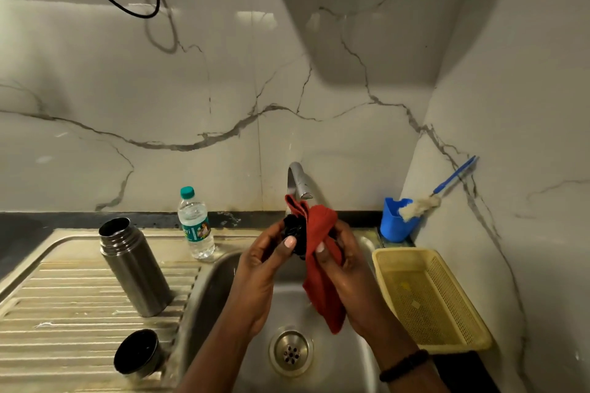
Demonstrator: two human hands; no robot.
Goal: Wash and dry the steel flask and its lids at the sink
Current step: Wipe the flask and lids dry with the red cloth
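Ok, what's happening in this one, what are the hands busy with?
A person stands at the sink, drying a small black lid. The left hand holds the lid while the right hand grips a red cloth against it. The open steel flask stands upright on the drainboard, with a cup-shaped lid nearer the camera.

Two bare forearms enter from the bottom edge, each ending in a bare hand: left hand [260, 268], right hand [346, 268]. No sleeve shows on either arm up to the picture's edge. The right wrist carries a bracelet [404, 364] of small dark round beads, a single strand lying close round the wrist. The left wrist is bare. The thumbnails are short and pale, with a rounded tip. No ring can be made out on the fingers that show.
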